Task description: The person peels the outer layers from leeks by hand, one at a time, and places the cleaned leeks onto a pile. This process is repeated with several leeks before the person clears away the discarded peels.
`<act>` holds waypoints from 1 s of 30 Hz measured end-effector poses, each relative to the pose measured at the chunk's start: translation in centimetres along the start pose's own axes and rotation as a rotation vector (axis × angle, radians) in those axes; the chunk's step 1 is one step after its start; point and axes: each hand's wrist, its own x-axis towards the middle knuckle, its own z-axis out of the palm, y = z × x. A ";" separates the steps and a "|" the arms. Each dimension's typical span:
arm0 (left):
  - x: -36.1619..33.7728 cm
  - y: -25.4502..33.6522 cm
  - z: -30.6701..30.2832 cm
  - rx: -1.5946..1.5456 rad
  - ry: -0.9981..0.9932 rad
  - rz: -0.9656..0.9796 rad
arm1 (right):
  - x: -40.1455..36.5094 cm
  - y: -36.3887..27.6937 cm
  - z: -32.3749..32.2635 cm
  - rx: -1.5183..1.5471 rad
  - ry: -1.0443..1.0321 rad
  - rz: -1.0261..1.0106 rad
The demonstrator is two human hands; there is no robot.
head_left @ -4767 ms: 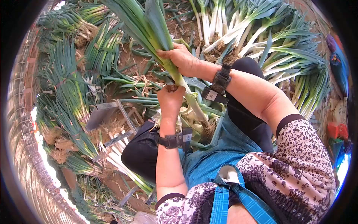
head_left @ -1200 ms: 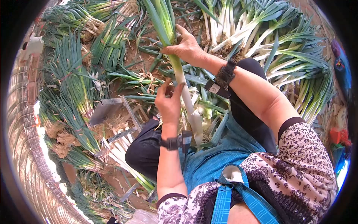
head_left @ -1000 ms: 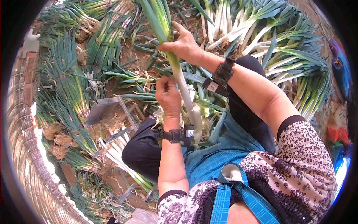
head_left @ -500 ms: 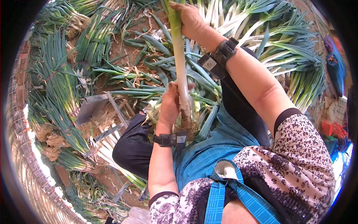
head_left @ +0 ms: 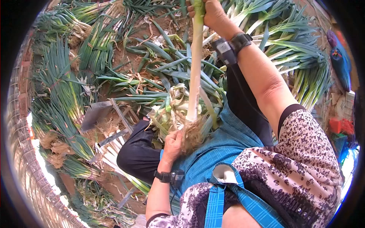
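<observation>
Left hand point(head_left: 173, 146) slid down long white-and-green leek point(head_left: 194, 76), grip now closed on its brown root tuft point(head_left: 191, 135); right hand point(head_left: 208, 12) grip clamped round top, so the stalk looks stripped.

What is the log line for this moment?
right hand: holds long white-and-green leek near top | left hand: at its hairy root end | around: leek bundles on soil

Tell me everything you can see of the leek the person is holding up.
The leek stands almost upright: a long, clean white shaft, turning pale green at the top, with a tangled brown root tuft at the bottom. Loose peeled outer leaves hang crumpled around its lower end. The right hand grips its upper part; the left hand closes at the roots.
</observation>
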 end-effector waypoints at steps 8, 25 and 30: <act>-1.3 -3.4 -2.8 0.937 0.023 -0.031 | 5.2 1.0 -5.6 -0.101 -0.018 -0.455; 11.4 7.3 5.7 0.401 0.604 0.523 | -0.7 2.5 -0.5 -0.417 0.616 -0.298; 11.6 5.8 5.5 0.411 0.555 0.428 | -0.7 3.6 -0.3 -0.560 0.631 -0.279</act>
